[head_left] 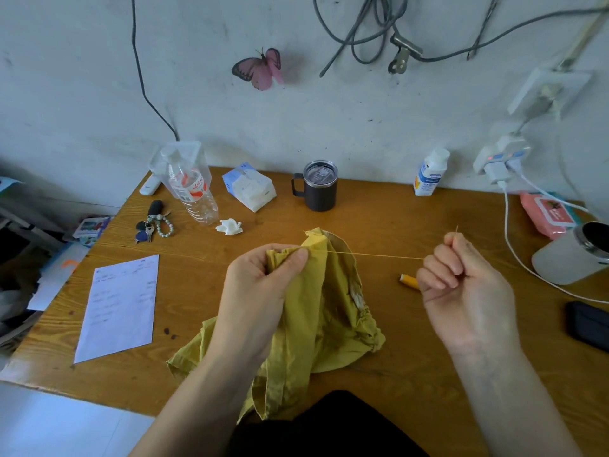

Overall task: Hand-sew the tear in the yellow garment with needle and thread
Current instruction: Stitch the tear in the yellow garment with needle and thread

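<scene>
The yellow garment [324, 311] hangs bunched over the wooden table's front middle. My left hand [260, 288] grips its upper edge, thumb and fingers pinching the fabric. A yellow thread [375, 255] runs taut from that pinched spot rightward to my right hand [464, 285]. My right hand is curled and pinches the needle [456, 229], whose tip sticks up above the fingers. A yellow thread spool [409, 280] lies on the table, partly hidden behind my right hand.
On the wooden table [379, 219]: a paper sheet [120, 306] at left, keys [153, 225], a plastic bottle [192, 192], tissue pack [248, 188], crumpled tissue [229, 226], dark mug [318, 186], white bottle [430, 173], pink wipes [548, 214], charger cables [514, 252], a dark phone [588, 324] at right.
</scene>
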`<state>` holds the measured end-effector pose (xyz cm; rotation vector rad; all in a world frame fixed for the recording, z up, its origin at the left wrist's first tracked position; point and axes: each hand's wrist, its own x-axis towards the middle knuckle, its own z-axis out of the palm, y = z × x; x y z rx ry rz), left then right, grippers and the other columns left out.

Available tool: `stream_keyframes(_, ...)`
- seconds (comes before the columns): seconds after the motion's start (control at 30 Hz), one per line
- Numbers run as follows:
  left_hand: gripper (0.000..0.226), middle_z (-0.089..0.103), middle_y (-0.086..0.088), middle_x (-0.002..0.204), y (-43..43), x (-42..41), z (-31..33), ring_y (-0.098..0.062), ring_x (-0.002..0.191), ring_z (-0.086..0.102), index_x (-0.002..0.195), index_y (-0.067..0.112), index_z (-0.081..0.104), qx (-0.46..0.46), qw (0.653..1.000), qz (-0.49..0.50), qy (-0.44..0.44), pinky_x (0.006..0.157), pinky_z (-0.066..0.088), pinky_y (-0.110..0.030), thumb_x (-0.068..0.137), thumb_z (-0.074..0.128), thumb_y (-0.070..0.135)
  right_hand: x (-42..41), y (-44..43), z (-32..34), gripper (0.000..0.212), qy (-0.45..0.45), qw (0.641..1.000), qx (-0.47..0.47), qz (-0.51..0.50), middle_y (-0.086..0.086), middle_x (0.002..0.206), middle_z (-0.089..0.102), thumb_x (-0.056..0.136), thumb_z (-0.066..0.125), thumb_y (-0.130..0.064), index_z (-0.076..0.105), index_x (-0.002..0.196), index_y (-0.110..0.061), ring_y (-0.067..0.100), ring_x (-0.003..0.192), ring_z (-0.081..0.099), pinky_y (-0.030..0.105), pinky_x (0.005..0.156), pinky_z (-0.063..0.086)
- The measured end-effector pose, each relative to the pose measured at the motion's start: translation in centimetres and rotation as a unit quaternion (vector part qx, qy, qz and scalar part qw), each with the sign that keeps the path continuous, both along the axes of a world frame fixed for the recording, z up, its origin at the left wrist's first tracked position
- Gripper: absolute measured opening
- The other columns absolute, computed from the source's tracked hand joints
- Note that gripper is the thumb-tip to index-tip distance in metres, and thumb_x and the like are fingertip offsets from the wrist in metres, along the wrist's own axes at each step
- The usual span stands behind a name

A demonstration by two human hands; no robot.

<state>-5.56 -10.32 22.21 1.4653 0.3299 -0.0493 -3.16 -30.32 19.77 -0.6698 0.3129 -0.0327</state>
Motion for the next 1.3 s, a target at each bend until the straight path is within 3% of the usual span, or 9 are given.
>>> stream_keyframes(0.13,0.015,0.076,-0.005,0.08,0.3,0.1,0.1,-0.019,0.077,0.073,0.076,0.021,0.076,0.005,1.0,0.013,-0.006,0.063,0.057,-0.023,0.084,0.064,0.02,-0.1,-0.9,-0.4,0.024,0.039,0.999,0.009,-0.027,-0.009,0.05,0.036,0.096,0.039,-0.016,0.052,0.076,-0.015,0.003,0.041,0.031,0.014,0.037,0.031)
stream_keyframes(0.73,0.011,0.076,-0.006,0.078,1.5,0.0,0.4,-0.018,0.074,0.074,0.073,0.02,0.078,-0.047,0.999,0.018,-0.005,0.06,0.056,-0.022,0.071,0.069,0.026,-0.2,-2.7,-1.0,0.024,0.078,0.994,0.012,-0.082,-0.009,0.053,0.037,0.096,0.042,-0.019,0.054,0.075,-0.017,0.002,0.043,0.034,0.013,0.04,0.032)
stream_keyframes(0.9,0.022,0.076,-0.004,0.075,1.2,-0.3,0.9,-0.015,0.07,0.073,0.072,0.025,0.078,-0.027,1.0,0.005,-0.012,0.058,0.055,-0.019,0.084,0.063,0.015,-0.3,-1.8,-0.8,0.023,0.057,0.996,-0.018,-0.061,-0.008,0.052,0.037,0.095,0.041,-0.014,0.055,0.077,-0.015,0.004,0.043,0.034,0.015,0.04,0.034)
stream_keyframes(1.03,0.019,0.076,-0.003,0.075,0.9,-0.6,1.2,-0.014,0.071,0.073,0.073,0.026,0.077,-0.021,1.0,-0.004,-0.008,0.059,0.055,-0.019,0.083,0.064,0.018,-0.6,-0.4,-0.4,0.025,-0.012,0.993,-0.118,-0.024,-0.007,0.051,0.039,0.097,0.037,-0.009,0.055,0.08,-0.014,0.005,0.044,0.035,0.016,0.041,0.034)
stream_keyframes(1.17,0.012,0.076,-0.006,0.076,0.4,-0.9,1.5,-0.018,0.072,0.073,0.075,0.023,0.077,-0.021,1.0,-0.02,-0.011,0.061,0.056,-0.022,0.077,0.065,0.022,-1.8,1.8,0.4,0.023,-0.129,0.943,-0.307,0.022,-0.008,0.053,0.042,0.096,0.04,-0.006,0.058,0.083,-0.013,0.008,0.047,0.038,0.019,0.044,0.038)
stream_keyframes(1.3,0.019,0.075,-0.006,0.074,-0.1,-1.1,1.6,-0.02,0.07,0.073,0.077,0.018,0.077,0.013,0.999,-0.035,-0.021,0.059,0.056,-0.022,0.087,0.061,0.015,-2.7,3.9,1.6,0.012,-0.272,0.806,-0.524,0.04,-0.014,0.058,0.05,0.092,0.051,-0.015,0.062,0.087,-0.014,0.004,0.052,0.049,0.016,0.051,0.039)
